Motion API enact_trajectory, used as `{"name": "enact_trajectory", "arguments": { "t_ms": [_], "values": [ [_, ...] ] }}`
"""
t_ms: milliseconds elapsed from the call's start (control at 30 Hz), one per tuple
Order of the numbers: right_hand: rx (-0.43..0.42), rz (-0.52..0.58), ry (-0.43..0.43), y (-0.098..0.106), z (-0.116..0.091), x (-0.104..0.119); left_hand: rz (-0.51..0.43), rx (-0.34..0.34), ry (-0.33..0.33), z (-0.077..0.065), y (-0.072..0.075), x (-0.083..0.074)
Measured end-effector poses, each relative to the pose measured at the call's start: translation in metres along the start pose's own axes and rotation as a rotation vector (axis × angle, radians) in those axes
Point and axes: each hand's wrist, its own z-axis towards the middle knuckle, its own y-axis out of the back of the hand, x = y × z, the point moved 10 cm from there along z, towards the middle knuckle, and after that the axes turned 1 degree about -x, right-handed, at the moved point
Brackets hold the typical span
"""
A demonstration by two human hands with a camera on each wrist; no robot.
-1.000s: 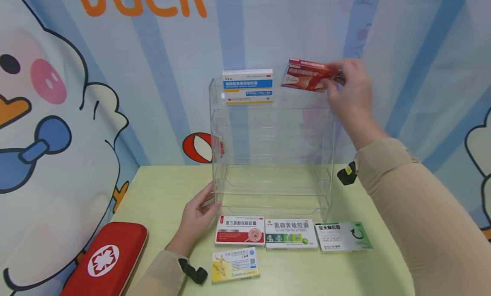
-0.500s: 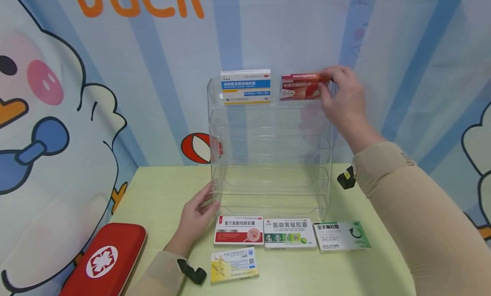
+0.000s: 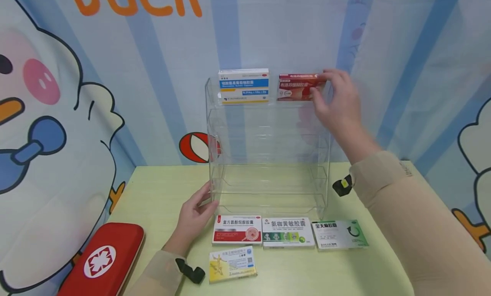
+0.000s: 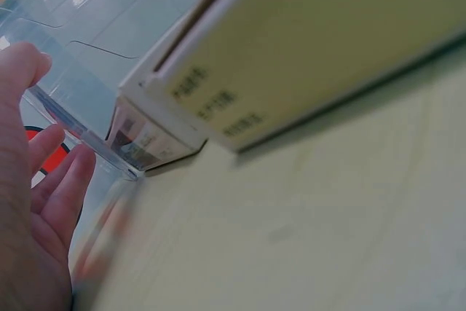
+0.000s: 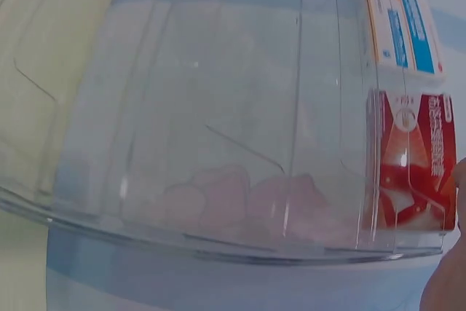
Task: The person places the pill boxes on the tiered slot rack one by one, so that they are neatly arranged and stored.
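A clear stepped display rack [image 3: 268, 193] stands upright on the table. My left hand [image 3: 194, 215] holds its lower left side; in the left wrist view the thumb [image 4: 25, 67] and fingers lie on either side of the panel's edge. My right hand [image 3: 339, 100] pinches the right end of a red medicine box [image 3: 295, 88], which sits upright in the rack's top tier. To its left in that tier stands a white, blue and yellow medicine box [image 3: 244, 87], a small gap apart. The right wrist view shows the red box behind the tier's clear front lip, with only a little of the hand at the edge.
In front of the rack lie a red-and-white medicine box [image 3: 237, 230], a white-and-green one [image 3: 288, 233] and a silver-green one [image 3: 340, 235] in a row. Nearer is a yellow-and-white box [image 3: 232, 264]. A red case [image 3: 103, 257] lies at left; a cartoon cloth [image 3: 168, 74] hangs behind.
My right hand has lowered the red medicine box from above the rack into the top tier and straightened it. My left hand has stayed on the rack's side.
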Motion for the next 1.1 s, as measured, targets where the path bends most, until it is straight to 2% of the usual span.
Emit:
{"name": "enact_trajectory", "arguments": {
  "t_ms": [67, 200, 300, 400, 767, 1100],
  "values": [
    [-0.037, 0.024, 0.039, 0.002, -0.009, 0.005, -0.002, 0.001, -0.004, 0.000, 0.000, 0.000],
    [-0.102, 0.045, 0.175, 0.005, -0.031, 0.018, -0.003, 0.004, -0.019, 0.001, -0.001, 0.000],
    [-0.113, 0.044, 0.260, 0.005, -0.046, 0.026, -0.006, 0.003, -0.014, 0.001, -0.001, 0.000],
    [-0.113, 0.065, 0.304, 0.004, -0.058, 0.031, -0.002, -0.001, 0.000, 0.001, 0.000, 0.000],
    [0.001, 0.105, 0.423, -0.022, -0.114, 0.053, -0.002, 0.004, 0.031, 0.000, 0.000, 0.002],
    [0.226, 0.201, 0.397, -0.072, -0.179, 0.066, 0.002, 0.001, 0.022, 0.000, 0.000, 0.001]
  ]
}}
